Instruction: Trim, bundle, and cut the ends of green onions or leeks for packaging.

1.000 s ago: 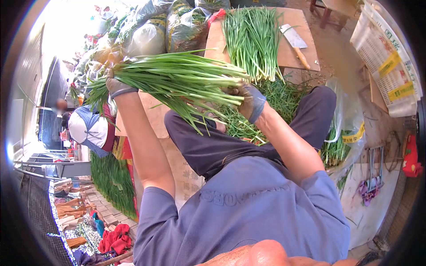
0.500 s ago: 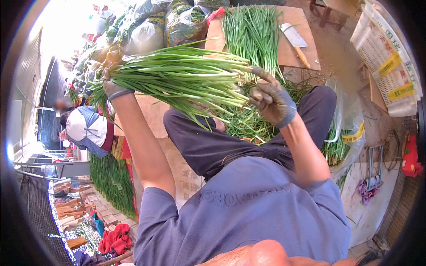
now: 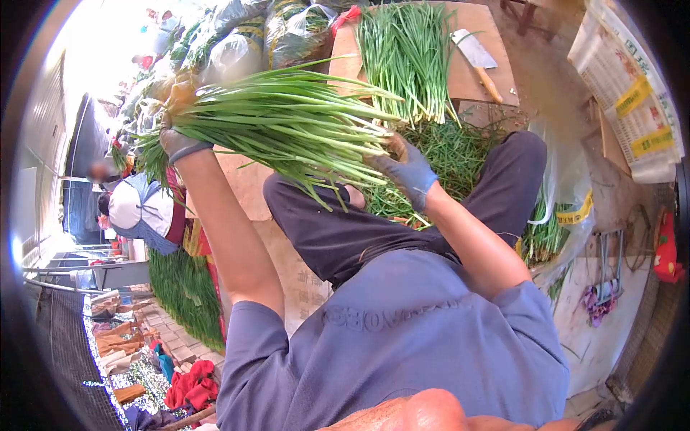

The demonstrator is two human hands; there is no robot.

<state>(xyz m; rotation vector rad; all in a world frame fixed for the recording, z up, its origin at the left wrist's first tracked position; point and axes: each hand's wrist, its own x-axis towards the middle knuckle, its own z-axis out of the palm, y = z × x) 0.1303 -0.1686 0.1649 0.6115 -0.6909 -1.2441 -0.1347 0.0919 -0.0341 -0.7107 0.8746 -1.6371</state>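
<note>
A large bunch of garlic chives is held up over my lap, leaves to the left and pale stem ends to the right. My left hand, in a dirty grey glove, is closed around the leafy end; its fingers are partly hidden. At the stem ends, my right hand, also gloved, grips some of the stems, with fingertips partly behind them. Beyond the hands, a pile of chives lies on a wooden board, beside a cleaver with a wooden handle.
Loose green trimmings cover the ground between my knees. Plastic bags of greens stand at the back. Another clear bag is by my right knee. More chives lie at left, near another person.
My right hand, earlier with its index finger extended at the stem tips, has shifted left and down and now closes on the stems. The bunch's stem ends have spread somewhat.
</note>
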